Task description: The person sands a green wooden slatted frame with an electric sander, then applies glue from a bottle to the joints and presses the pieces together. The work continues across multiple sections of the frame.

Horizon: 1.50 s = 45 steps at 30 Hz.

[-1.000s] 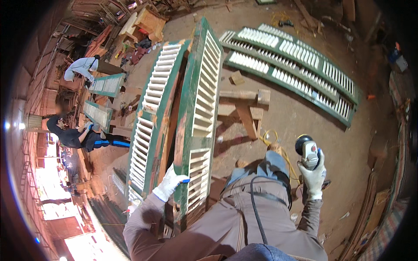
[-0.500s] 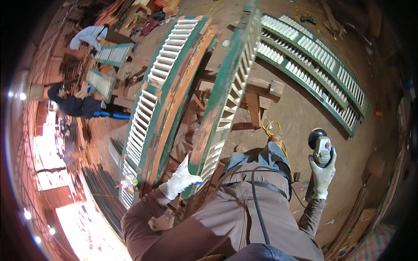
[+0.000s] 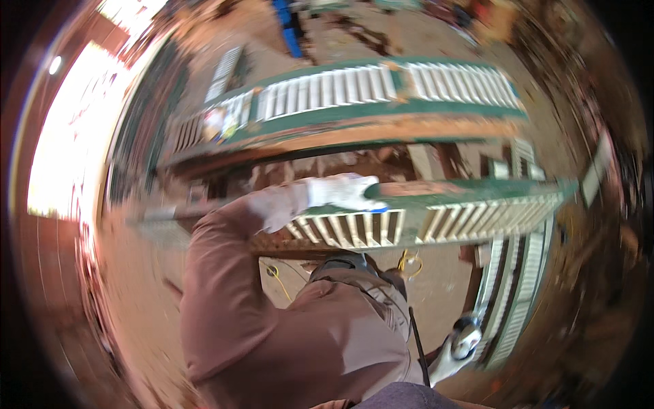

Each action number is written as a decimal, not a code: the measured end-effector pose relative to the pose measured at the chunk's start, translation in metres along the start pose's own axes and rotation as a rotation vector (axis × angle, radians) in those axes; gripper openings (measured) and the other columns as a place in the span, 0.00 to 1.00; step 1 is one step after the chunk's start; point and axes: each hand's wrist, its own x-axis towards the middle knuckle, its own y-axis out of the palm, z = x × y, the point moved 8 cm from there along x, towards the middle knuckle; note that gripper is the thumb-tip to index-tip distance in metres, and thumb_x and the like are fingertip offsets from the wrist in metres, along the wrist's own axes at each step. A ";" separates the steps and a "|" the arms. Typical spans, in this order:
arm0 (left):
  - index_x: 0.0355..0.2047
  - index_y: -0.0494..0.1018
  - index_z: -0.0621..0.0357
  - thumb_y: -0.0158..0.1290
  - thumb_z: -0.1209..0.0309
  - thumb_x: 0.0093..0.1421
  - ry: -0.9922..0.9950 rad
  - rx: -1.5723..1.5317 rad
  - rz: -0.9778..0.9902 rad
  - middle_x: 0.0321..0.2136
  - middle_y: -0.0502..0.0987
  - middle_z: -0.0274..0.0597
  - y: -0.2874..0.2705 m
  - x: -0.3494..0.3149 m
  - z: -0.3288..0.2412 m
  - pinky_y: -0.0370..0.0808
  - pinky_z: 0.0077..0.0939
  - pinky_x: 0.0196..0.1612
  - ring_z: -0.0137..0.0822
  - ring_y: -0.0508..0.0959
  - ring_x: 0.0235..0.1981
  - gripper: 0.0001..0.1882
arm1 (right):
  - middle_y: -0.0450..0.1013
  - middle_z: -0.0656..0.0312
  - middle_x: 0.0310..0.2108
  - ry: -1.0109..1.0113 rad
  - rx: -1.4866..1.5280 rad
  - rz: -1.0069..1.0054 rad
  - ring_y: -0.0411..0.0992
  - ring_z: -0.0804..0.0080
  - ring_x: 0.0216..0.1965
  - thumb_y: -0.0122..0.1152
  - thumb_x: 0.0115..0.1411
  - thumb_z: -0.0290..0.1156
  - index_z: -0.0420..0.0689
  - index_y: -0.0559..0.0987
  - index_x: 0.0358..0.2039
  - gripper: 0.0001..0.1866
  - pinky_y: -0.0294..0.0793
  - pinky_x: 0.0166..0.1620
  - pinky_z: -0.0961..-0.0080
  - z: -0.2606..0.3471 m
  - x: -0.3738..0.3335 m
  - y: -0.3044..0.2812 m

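A green louvered shutter (image 3: 470, 196) with pale slats stands on edge just in front of my body. My left hand (image 3: 340, 194), in a white glove with blue fingertips, grips its upper edge, the fingers bent over it. Low on the right, my gloved right hand (image 3: 446, 366) is closed on a power sander (image 3: 466, 337) with a dark round pad. The sander is held off to the side, apart from the shutter; motion blurs it. A dark cable (image 3: 417, 341) hangs in front of my jacket.
Beyond lies a second green shutter (image 3: 327, 92) with white slats and bare wood along its near edge. A small blurred container (image 3: 216, 124) sits at its left end. More shutters (image 3: 521, 293) lie on the floor at right, and a yellow cord (image 3: 409, 262) by my feet.
My view has swung to the left, so the shutters now run across the picture. My left hand stays on the near shutter. My right hand still holds the sander, now lower in the picture.
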 end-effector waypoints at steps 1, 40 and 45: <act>0.61 0.71 0.65 0.47 0.32 0.68 -0.025 -0.026 -0.191 0.55 0.78 0.69 -0.006 -0.001 0.011 0.75 0.49 0.61 0.60 0.80 0.56 0.44 | 0.72 0.48 0.64 0.016 0.016 0.030 0.73 0.59 0.63 0.81 0.53 0.29 0.37 0.69 0.68 0.44 0.72 0.66 0.62 -0.010 0.000 0.003; 0.78 0.55 0.56 0.39 0.22 0.63 -0.191 -0.392 -0.135 0.79 0.49 0.49 0.021 0.204 0.213 0.44 0.43 0.80 0.51 0.49 0.80 0.58 | 0.71 0.55 0.61 0.059 -0.069 0.077 0.72 0.66 0.58 0.77 0.55 0.19 0.41 0.68 0.68 0.41 0.71 0.63 0.69 0.088 -0.005 -0.026; 0.73 0.63 0.54 0.35 0.32 0.72 -0.272 -0.097 -0.092 0.75 0.58 0.62 0.048 0.243 0.242 0.59 0.58 0.74 0.62 0.60 0.74 0.44 | 0.70 0.55 0.62 0.110 0.034 0.161 0.71 0.66 0.59 0.78 0.51 0.18 0.40 0.67 0.69 0.44 0.73 0.62 0.68 0.105 0.002 0.006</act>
